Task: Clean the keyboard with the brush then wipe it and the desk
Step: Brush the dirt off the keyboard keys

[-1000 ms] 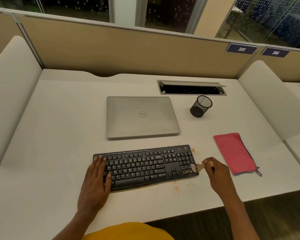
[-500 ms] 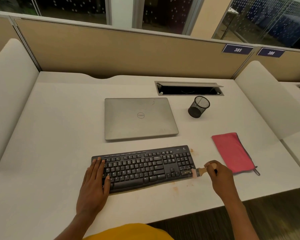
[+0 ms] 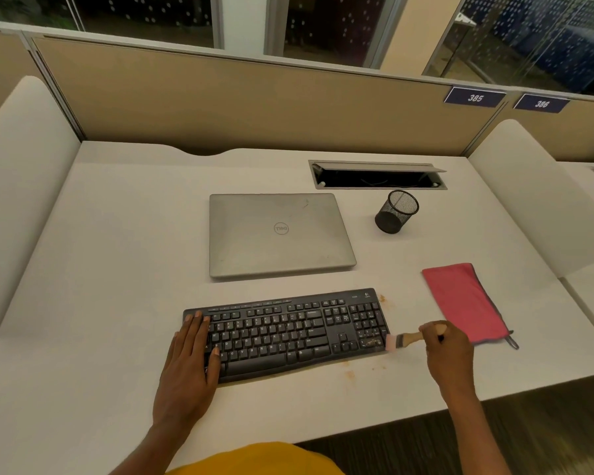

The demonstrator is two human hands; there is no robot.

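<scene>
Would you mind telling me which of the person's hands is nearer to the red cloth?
Right. The right hand, holding the brush, sits just left of the red cloth; the left hand rests on the keyboard's far end.

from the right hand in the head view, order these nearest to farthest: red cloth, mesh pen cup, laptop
1. Red cloth, just right of and behind the right hand.
2. Mesh pen cup, farther back.
3. Laptop, back and to the left.
</scene>
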